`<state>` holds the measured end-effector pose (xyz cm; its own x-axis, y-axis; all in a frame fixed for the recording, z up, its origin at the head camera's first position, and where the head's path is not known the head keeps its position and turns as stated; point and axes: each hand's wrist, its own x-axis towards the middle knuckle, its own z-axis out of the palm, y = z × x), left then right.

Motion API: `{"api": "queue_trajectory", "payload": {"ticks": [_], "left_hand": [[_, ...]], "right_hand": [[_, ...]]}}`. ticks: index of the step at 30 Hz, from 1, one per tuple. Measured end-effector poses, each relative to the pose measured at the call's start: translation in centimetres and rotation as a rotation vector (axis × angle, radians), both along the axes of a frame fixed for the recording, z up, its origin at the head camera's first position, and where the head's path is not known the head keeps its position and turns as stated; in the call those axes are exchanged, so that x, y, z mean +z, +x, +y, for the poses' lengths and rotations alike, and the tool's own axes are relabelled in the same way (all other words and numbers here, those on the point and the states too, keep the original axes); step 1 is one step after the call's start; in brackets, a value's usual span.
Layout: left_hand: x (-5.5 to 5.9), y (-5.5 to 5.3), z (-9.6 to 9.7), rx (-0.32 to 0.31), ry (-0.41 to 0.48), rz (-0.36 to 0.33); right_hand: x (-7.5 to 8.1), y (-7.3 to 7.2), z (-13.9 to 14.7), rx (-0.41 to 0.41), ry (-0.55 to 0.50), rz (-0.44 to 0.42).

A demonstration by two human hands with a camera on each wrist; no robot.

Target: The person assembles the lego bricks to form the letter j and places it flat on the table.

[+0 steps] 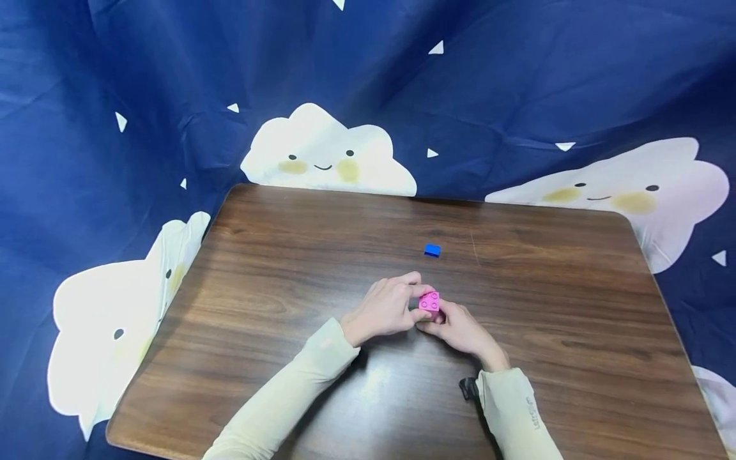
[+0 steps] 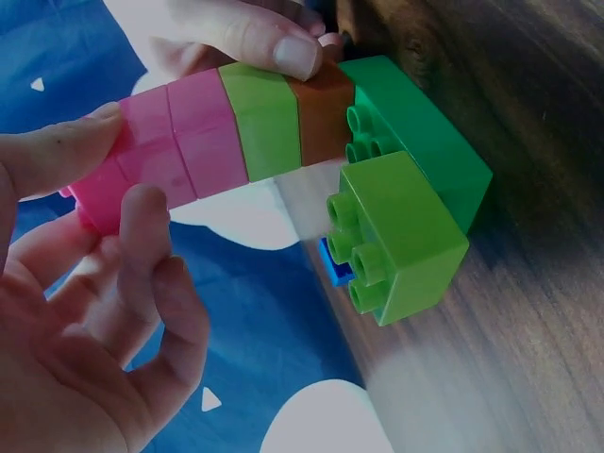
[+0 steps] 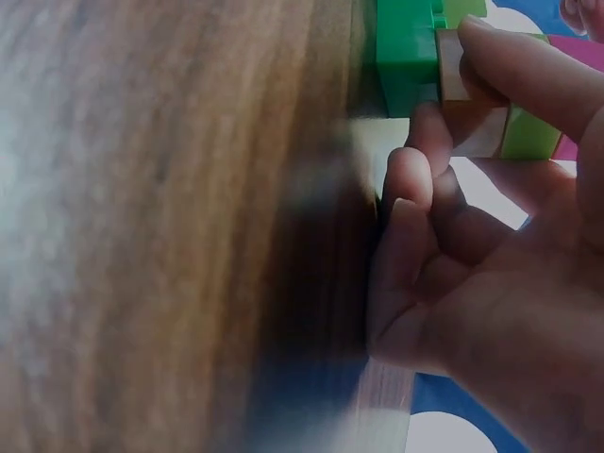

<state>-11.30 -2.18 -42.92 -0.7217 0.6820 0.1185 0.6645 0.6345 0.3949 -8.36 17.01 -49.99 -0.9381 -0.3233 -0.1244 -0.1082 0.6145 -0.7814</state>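
A tower of toy building bricks stands on the table, with pink bricks (image 2: 203, 137) at its top. Below them come a lime brick (image 2: 262, 123), a brown brick (image 2: 326, 113) and a long green brick (image 2: 425, 142) at the base. Another lime brick (image 2: 406, 245) sits on the green one beside the tower. My left hand (image 1: 391, 306) pinches the uppermost pink part between thumb and fingers. Low on the tower, my right hand (image 1: 462, 329) grips around the brown brick, its thumb reaching the lime edge. From the head view, the lower bricks are hidden under the pink top.
Beyond the hands, a small blue brick (image 1: 432, 250) lies on the brown wooden table (image 1: 276, 255). A dark blue cloth (image 1: 448, 96) with white clouds hangs behind the table's far edge. A black strap piece (image 1: 468, 388) shows by the right sleeve.
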Motion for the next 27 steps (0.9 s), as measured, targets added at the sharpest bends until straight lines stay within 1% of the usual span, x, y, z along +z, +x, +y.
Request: {"api": "queue_trajectory", "payload": {"ticks": [4, 6, 9, 13, 16, 21, 24, 27], "left_hand": [[-0.2, 0.2, -0.1, 0.009, -0.010, -0.019], [-0.3, 0.2, -0.2, 0.001, -0.012, -0.013], [-0.4, 0.2, -0.3, -0.012, -0.017, 0.003], [-0.4, 0.3, -0.4, -0.016, -0.020, 0.001], [-0.4, 0.4, -0.4, -0.006, -0.013, -0.008], [-0.6, 0.5, -0.3, 0.022, -0.002, -0.018], [-0.8, 0.5, -0.4, 0.032, 0.020, -0.036], [-1.1, 0.3, -0.8, 0.039, 0.067, -0.096]], "right_hand": [[-0.1, 0.3, -0.1, -0.004, -0.015, -0.011], [-0.3, 0.5, -0.2, 0.001, -0.030, 0.011], [-0.4, 0.7, -0.4, -0.008, -0.048, 0.019], [-0.4, 0.7, -0.4, -0.029, -0.040, -0.017], [-0.5, 0.7, -0.4, -0.023, -0.034, -0.035], [-0.3, 0.6, -0.1, -0.010, -0.054, -0.017], [-0.2, 0.5, 0.1, -0.010, -0.060, 0.003], [-0.1, 0.4, 0.3, -0.012, -0.061, 0.021]]}}
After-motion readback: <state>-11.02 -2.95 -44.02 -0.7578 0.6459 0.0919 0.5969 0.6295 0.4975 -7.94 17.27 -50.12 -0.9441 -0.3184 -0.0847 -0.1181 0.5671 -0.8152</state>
